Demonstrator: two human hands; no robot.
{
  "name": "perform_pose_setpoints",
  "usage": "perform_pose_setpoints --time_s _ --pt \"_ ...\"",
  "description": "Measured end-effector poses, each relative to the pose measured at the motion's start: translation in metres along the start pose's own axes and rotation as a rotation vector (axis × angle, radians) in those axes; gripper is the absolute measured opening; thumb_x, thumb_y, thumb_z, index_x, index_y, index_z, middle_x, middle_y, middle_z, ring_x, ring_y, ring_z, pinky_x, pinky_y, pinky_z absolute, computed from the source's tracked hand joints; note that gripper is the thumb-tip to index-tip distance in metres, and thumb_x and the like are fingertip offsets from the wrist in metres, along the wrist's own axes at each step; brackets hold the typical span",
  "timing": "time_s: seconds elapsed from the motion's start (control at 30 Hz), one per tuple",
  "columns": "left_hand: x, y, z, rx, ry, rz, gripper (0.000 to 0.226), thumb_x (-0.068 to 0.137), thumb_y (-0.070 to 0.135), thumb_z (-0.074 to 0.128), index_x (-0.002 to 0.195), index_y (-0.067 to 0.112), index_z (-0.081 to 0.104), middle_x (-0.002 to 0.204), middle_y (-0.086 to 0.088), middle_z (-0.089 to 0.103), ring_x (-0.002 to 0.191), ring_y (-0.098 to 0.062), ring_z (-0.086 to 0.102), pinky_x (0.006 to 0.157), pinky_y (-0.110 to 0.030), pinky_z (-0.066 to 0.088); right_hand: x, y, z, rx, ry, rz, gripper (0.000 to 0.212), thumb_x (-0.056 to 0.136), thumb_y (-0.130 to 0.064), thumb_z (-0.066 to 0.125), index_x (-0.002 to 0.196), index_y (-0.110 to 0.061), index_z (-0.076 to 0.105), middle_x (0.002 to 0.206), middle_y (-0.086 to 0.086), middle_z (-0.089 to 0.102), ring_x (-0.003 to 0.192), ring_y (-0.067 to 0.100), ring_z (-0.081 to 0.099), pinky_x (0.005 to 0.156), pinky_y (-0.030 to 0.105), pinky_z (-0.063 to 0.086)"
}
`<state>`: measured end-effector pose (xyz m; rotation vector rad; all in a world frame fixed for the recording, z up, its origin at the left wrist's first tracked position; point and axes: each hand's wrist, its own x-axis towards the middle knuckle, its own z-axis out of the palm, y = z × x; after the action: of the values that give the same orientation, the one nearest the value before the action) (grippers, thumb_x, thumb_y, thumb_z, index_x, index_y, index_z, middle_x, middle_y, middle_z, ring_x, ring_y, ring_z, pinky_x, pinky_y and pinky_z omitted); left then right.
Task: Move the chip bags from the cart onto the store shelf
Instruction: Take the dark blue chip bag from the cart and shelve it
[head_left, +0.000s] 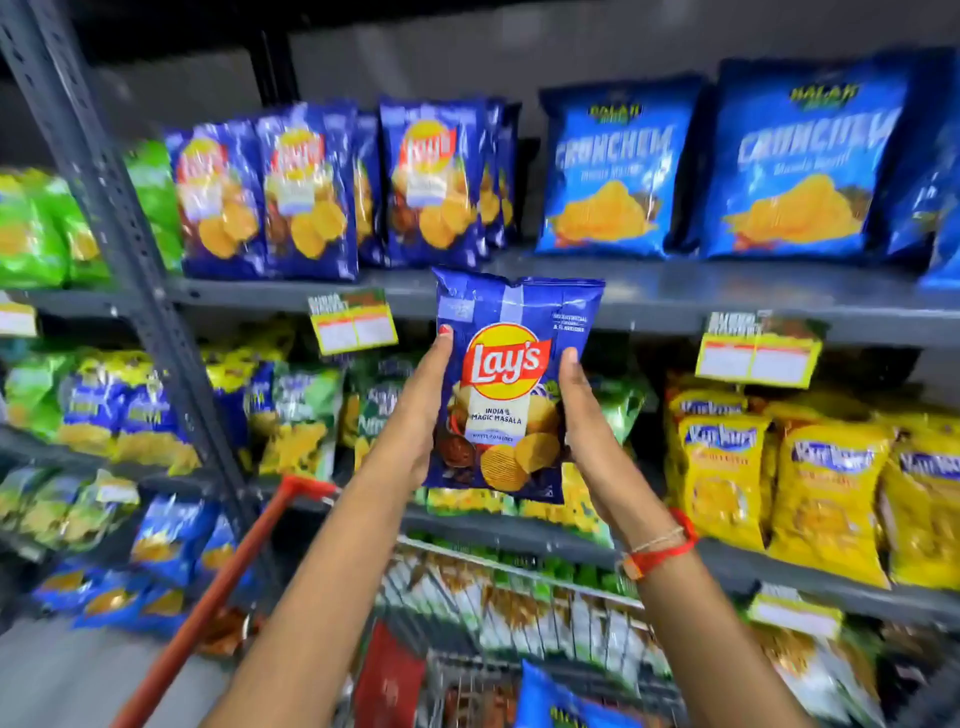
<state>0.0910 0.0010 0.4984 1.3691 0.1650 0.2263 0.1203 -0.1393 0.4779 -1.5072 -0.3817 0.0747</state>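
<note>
A blue Lay's Magic Masala chip bag (511, 384) is held upright in mid-air, just below and in front of the upper grey shelf (675, 296). My left hand (421, 410) grips its left edge and my right hand (584, 415) grips its right edge. Several matching blue Lay's bags (311, 192) stand in rows on that shelf, up and to the left. The wire cart (498, 639) with a red handle (218, 587) sits below my arms; a blue bag (561, 701) and other packets lie in it.
Large blue Crunchem bags (800, 161) fill the shelf's right side, green bags (36, 234) the far left. Yellow Kurkure bags (826, 483) and mixed packets line the lower shelves. A slanted grey upright post (119, 228) stands at left. Price tags (353, 322) hang from the shelf edge.
</note>
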Motion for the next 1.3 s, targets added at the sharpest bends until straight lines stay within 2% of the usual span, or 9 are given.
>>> perform_pose_setpoints --time_s 0.13,0.23,0.37,0.57,0.8,0.97,1.07,1.17,1.3 --pt "0.020 0.056 0.012 -0.013 0.012 0.087 0.043 0.081 0.062 0.047 0.104 0.031 0.067 0.099 0.000 0.075 0.097 -0.021 0.069 0.097 -0.045 0.050 0.029 -0.056 -0.009 -0.030 -0.037 -0.086 0.053 0.094 -0.059 0.017 0.137 -0.037 0.040 0.142 -0.010 0.049 0.130 0.009 0.045 0.113 0.031 0.032" --pt "0.041 0.089 0.016 -0.034 0.022 0.144 0.075 0.063 0.075 0.054 0.125 0.032 0.055 0.129 -0.004 0.062 0.115 -0.025 0.060 0.105 -0.050 0.042 0.051 -0.094 -0.008 -0.028 -0.066 -0.133 0.040 0.097 -0.052 0.012 0.130 -0.042 0.034 0.129 -0.023 0.049 0.115 0.000 0.048 0.086 0.003 0.040" --pt "0.066 0.121 0.013 -0.078 0.036 0.224 0.078 0.062 0.076 0.054 0.126 0.032 0.055 0.131 -0.003 0.061 0.116 -0.024 0.059 0.106 -0.049 0.041 0.082 -0.125 0.006 -0.007 -0.072 -0.143 0.060 0.094 -0.059 0.015 0.144 -0.031 0.033 0.148 -0.006 0.042 0.134 0.011 0.041 0.110 0.029 0.032" --pt "0.109 0.165 -0.007 -0.044 0.061 0.243 0.070 0.072 0.071 0.047 0.124 0.026 0.057 0.129 -0.005 0.062 0.118 -0.024 0.058 0.109 -0.050 0.039 0.128 -0.153 0.034 0.020 -0.106 -0.168 0.045 0.096 -0.057 0.015 0.118 -0.035 0.049 0.102 -0.007 0.062 0.094 0.009 0.060 0.084 0.024 0.046" --pt "0.153 0.185 -0.022 -0.140 0.093 0.242 0.048 0.091 0.050 0.040 0.116 0.014 0.060 0.121 -0.012 0.065 0.107 -0.027 0.064 0.093 -0.042 0.052 0.195 -0.153 0.068 0.017 -0.051 -0.156 0.063 0.095 -0.059 0.015 0.132 -0.022 0.049 0.115 0.001 0.063 0.102 0.013 0.061 0.080 0.023 0.050" --pt "0.182 0.172 -0.028 -0.216 0.200 0.283 0.024 0.091 0.037 0.048 0.095 0.016 0.060 0.060 0.005 0.074 0.053 -0.009 0.069 0.059 -0.031 0.057 0.230 -0.127 0.089 0.038 0.008 -0.128 0.083 0.081 -0.077 0.018 0.143 -0.024 0.038 0.145 0.004 0.048 0.135 0.023 0.043 0.115 0.046 0.032" --pt "0.196 0.163 -0.031 -0.174 0.280 0.341 0.035 0.088 0.036 0.054 0.107 0.008 0.062 0.092 -0.007 0.073 0.077 -0.021 0.069 0.081 -0.044 0.057 0.239 -0.115 0.095 0.049 0.044 -0.133 0.101 0.063 -0.087 0.017 0.143 -0.028 0.035 0.149 0.003 0.043 0.138 0.023 0.039 0.116 0.049 0.029" --pt "0.198 0.152 -0.031 -0.075 0.309 0.407 0.043 0.091 0.032 0.050 0.122 0.002 0.052 0.094 -0.007 0.068 0.073 -0.016 0.065 0.064 -0.027 0.057 0.252 -0.104 0.099 0.003 0.116 -0.136 0.116 0.048 -0.096 0.010 0.141 -0.032 0.035 0.149 0.004 0.043 0.140 0.027 0.035 0.116 0.053 0.026" --pt "0.197 0.142 -0.032 -0.034 0.357 0.440 0.042 0.094 0.027 0.045 0.130 0.006 0.041 0.086 0.003 0.061 0.070 -0.007 0.059 0.052 -0.014 0.051 0.248 -0.099 0.105 -0.035 0.165 -0.158 0.104 0.055 -0.089 0.009 0.137 -0.032 0.038 0.145 0.004 0.047 0.139 0.030 0.035 0.115 0.054 0.025"
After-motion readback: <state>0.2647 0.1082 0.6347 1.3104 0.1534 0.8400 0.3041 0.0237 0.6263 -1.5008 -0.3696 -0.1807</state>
